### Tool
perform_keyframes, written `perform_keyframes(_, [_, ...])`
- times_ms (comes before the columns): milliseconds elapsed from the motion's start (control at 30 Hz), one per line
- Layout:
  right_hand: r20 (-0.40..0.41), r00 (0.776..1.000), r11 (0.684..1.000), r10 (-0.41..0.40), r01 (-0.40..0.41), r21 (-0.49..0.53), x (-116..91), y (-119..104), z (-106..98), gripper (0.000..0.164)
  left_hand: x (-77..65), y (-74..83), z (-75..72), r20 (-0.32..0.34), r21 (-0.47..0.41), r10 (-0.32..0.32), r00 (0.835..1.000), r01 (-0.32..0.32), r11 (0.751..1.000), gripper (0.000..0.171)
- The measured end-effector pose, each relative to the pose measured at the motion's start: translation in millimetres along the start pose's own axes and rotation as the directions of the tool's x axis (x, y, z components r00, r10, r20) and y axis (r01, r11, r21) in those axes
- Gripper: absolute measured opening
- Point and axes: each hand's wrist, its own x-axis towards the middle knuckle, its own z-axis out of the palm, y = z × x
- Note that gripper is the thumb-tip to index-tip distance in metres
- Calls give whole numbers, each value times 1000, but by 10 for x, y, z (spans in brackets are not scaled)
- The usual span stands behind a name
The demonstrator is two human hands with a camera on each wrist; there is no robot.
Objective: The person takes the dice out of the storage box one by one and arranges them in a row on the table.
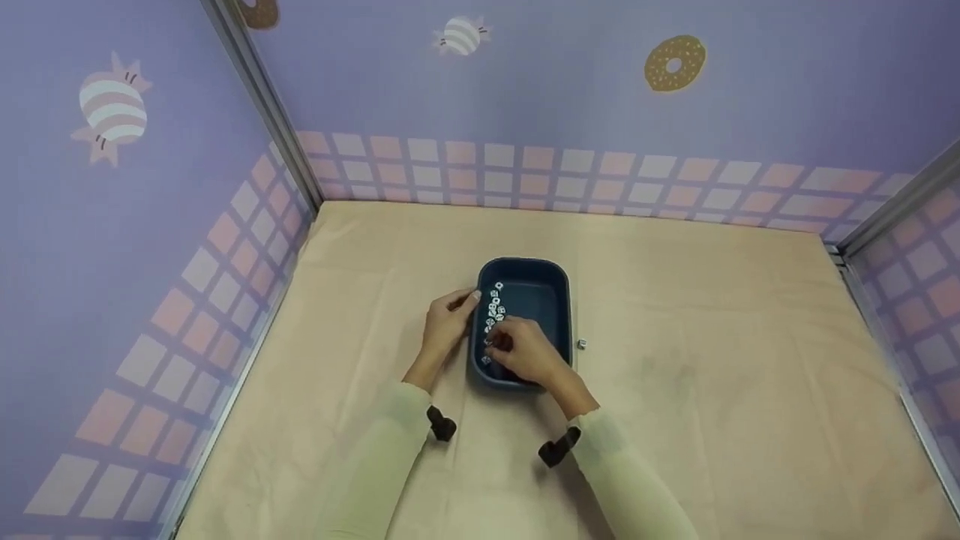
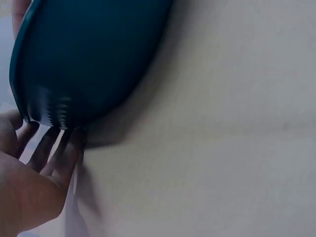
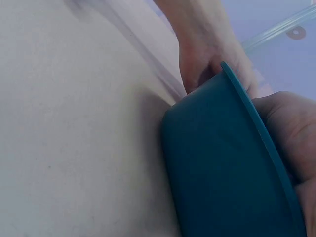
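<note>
A dark blue rectangular box (image 1: 551,270) stands on the cloth, its raised wall filling part of both wrist views. Several small white dice with dark marks (image 1: 493,309) lie along its left inner side. One more die (image 1: 582,344) is on the cloth, just right of the box. My left hand (image 1: 448,322) holds the box's left wall, thumb at the rim and fingers against the outside. Inside the box, my right hand (image 1: 527,350) has curled fingers and pinches at a die by the left wall; the hand partly hides that die.
A beige cloth (image 1: 712,337) covers the table. Purple panels with a checked border (image 1: 577,176) stand at the back and both sides, joined by metal corner posts (image 1: 274,112). Both sleeved forearms reach in from the front, with a dark camera mount (image 1: 442,425) at the left wrist.
</note>
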Motion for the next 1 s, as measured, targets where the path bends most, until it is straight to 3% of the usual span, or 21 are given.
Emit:
perform_keyframes(100, [26,1000,1000,-5,5,-2,21,8,10,14,-53,24,-28,65,-31,7,998,-5,1000,39])
perform_keyframes(267, [55,998,999,-20,22,-34,54,16,30,12,-161,21,-67,200,-81,58,978,-42,996,49])
perform_keyframes(567, [67,996,995,-53,58,-77,57,48,70,9,-265,-176,-19,130,-153,68,989,-48,987,49])
perform_keyframes(1000, [125,989,986,-82,99,-133,51,22,85,7,-258,-200,-46,130,-188,23,991,2,982,50])
